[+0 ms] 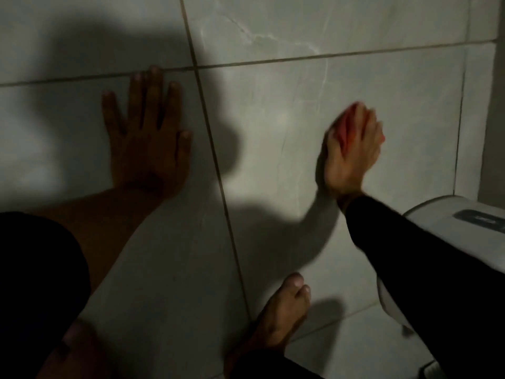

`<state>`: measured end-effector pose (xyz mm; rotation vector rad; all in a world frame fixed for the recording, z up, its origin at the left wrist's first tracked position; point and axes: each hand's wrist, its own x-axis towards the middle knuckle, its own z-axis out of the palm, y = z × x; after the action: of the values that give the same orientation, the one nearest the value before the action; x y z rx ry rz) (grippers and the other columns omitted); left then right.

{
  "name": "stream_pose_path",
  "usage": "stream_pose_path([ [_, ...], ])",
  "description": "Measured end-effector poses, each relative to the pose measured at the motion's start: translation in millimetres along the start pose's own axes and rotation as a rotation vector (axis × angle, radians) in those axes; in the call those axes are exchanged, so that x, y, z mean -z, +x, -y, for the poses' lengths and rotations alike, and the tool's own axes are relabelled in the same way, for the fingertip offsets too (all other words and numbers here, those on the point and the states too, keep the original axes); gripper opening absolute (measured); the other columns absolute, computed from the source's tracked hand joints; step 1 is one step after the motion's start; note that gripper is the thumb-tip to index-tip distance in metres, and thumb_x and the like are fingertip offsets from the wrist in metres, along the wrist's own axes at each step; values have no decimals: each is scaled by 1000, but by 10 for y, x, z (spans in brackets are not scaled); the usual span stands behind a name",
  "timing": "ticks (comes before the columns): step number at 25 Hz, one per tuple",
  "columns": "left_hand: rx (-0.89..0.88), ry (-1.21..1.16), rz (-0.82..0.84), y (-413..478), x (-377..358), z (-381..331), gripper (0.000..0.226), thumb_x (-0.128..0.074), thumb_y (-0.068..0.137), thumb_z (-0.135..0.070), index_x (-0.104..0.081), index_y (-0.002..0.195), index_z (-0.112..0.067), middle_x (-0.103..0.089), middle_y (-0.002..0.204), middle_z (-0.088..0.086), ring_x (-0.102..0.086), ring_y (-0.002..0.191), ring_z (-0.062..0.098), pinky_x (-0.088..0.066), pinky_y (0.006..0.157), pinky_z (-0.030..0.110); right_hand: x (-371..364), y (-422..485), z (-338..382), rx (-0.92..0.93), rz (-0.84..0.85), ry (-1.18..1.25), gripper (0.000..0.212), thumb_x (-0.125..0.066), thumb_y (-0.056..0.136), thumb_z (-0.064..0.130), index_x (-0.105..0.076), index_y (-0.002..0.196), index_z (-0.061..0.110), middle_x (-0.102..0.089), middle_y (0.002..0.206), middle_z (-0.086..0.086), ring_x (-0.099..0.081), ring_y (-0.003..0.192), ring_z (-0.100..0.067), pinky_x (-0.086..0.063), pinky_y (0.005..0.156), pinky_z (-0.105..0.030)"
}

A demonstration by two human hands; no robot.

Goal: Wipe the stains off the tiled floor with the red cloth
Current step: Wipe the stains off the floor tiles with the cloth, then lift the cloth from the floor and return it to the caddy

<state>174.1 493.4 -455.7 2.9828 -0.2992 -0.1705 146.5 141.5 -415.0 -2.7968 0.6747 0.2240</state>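
- Two hands are working here: we're planting the left hand [149, 138] flat on the tiled floor [273, 165], fingers spread and holding nothing, likely to carry our weight while crouching.
- We're closing the right hand [354, 149] around the red cloth [343, 132], fingers clamped over it, bunching it into a pad against the tile; red is showing only between the fingers.
- Right hand is blurring, so we're likely scrubbing mid-stroke.
- Our bare foot [281, 307] is sitting on the grout line [218, 170], near the white appliance [451, 217] at right.
- We're seeing no clear stains; low light and shadows are hiding detail, so progress is hard to judge.
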Motion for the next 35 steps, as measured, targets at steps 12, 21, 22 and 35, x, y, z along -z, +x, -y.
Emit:
stream_pose_path([
  [12, 184, -427, 664, -432, 1336, -825, 63, -45, 112, -40, -43, 165, -6, -38, 172, 19, -36, 160, 31, -27, 131, 36, 768, -1937, 835, -539, 543, 1280, 29, -60, 107, 13, -72, 125, 32, -68, 144, -11, -55, 145, -33, -38, 129, -47],
  [21, 216, -968, 1236, -902, 3603, -3101, 33, -75, 94, -4, -74, 121, -22, -85, 104, 3, -80, 99, 21, -65, 91, 41, 3553, -2818, -137, -1214, 165, 1941, 36, -63, 82, 27, -88, 102, 11, -85, 112, -18, -84, 95, -29, -69, 80, -42],
  [22, 136, -918, 1258, -890, 3769, -3369, 37, -78, 90, -4, -75, 123, -22, -82, 111, 12, -79, 105, 31, -64, 95, 47, 3742, -2898, -331, -1209, 88, 1953, 39, -61, 81, 25, -87, 106, 10, -83, 118, -20, -82, 100, -31, -66, 88, -45],
  [35, -578, -76, 895, -902, 2905, -6294, 37, -60, 105, -37, -63, 133, -13, -71, 128, 11, -70, 108, 27, -46, 82, 34, 3649, -2121, -2837, -1401, -179, 1381, 35, -70, 99, 7, -61, 133, 14, -68, 141, -21, -70, 117, -35, -60, 107, -54],
])
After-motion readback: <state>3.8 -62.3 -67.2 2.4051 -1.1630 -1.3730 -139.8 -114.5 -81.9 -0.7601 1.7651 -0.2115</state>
